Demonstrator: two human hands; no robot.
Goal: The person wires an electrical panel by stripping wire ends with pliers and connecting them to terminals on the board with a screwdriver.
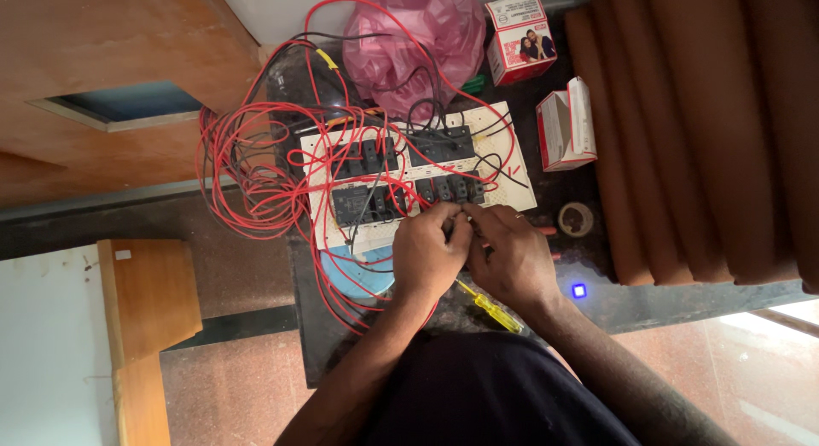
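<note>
Both hands are bunched together at the near edge of the switch board [512, 169], a cream panel with rows of black switches lying flat on a dark table [648, 292]. The left hand [429, 251] and right hand [512, 257] touch each other, fingers curled in tight and pinching something small right at the board's lower row, can't tell what exactly. Red wires [247, 169] loop all over the board and spill off its left side. A yellow screwdriver [490, 308] lies on the table just under the right wrist.
</note>
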